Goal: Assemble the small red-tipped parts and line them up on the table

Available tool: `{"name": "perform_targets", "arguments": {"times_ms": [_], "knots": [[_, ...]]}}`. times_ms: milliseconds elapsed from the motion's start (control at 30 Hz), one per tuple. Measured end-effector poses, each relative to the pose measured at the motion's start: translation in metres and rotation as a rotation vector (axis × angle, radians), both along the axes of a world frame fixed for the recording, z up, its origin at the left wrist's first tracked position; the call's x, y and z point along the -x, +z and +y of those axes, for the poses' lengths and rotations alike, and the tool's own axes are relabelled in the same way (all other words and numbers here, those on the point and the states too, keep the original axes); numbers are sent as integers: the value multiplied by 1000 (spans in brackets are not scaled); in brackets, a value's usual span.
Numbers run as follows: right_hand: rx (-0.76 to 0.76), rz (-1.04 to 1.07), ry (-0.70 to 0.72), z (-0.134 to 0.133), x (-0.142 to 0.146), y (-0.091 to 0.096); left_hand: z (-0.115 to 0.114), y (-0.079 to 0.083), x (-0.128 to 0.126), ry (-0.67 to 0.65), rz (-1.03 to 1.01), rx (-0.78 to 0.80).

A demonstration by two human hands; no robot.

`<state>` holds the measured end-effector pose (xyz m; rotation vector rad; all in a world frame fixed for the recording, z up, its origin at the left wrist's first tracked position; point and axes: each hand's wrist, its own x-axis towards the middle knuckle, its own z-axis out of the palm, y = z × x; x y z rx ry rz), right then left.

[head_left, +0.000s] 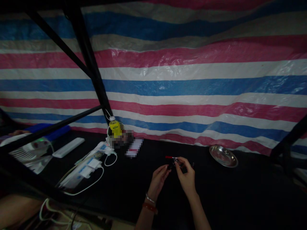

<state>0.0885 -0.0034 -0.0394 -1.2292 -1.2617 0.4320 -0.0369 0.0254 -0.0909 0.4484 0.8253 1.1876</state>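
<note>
Both hands meet over a black table (240, 198), pinching one small dark object (171, 163) with a red tip (168, 157) sticking out to the left. My left hand (160, 177) closes its fingertips on the near side of the object; the wrist wears a silver bracelet and a red band. My right hand (185, 175) pinches the object from above with thumb and forefinger. What the object is cannot be made out in the dim light.
A shallow metal dish (223, 156) sits at the right. At the left lie a yellow-labelled bottle (115, 128), white chargers with cables (92, 166), and a white bar (68, 147). Black frame bars (90, 60) cross the left side. A striped tarpaulin (192, 73) forms the back wall.
</note>
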Motion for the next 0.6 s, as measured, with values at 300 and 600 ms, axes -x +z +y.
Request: {"name": "perform_targets", "arguments": {"times_ms": [300,600], "knots": [[40,-11,6,4,-21,-15,3,2,5,64,47,5],[178,-121,124,9,-59,-47,25,5,23,-58,538,-324]]}}
